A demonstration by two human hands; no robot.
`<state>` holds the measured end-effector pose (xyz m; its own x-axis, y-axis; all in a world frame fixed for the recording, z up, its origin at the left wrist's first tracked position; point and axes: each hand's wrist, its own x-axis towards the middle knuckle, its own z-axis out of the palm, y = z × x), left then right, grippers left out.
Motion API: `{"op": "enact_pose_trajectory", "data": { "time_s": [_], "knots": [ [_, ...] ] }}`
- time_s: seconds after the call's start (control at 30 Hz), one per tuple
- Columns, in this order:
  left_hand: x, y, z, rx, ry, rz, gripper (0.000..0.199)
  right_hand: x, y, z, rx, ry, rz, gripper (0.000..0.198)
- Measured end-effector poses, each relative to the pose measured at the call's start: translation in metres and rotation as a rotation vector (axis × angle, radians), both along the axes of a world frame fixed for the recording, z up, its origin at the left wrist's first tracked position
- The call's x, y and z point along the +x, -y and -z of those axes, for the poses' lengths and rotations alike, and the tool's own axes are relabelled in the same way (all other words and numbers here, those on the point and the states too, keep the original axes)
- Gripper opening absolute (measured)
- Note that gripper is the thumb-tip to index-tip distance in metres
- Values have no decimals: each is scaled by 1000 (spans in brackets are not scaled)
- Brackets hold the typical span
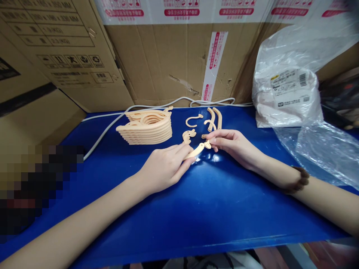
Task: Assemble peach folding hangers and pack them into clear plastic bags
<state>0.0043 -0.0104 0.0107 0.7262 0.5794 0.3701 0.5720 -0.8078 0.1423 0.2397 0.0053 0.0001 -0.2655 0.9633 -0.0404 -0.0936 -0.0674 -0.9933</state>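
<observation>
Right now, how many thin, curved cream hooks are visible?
2: one hook lies right of the stack; another hook shows just beyond the right hand. More may be hidden.
</observation>
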Motion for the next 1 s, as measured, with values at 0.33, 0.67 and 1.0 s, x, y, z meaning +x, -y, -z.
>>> {"op": "enact_pose_trajectory", "data": {
  "time_s": [0.33,0.67,1.0],
  "knots": [
    [2,4,5,132,5,120,28,2,0,3,28,31,-87,16],
    [-1,-1,7,-4,-51,-30,29,1,0,-1,-21,-12,-11,15],
    [-1,-2,5,78,-3,50,27,2,0,0,1,21,-59,22]
  ]
}}
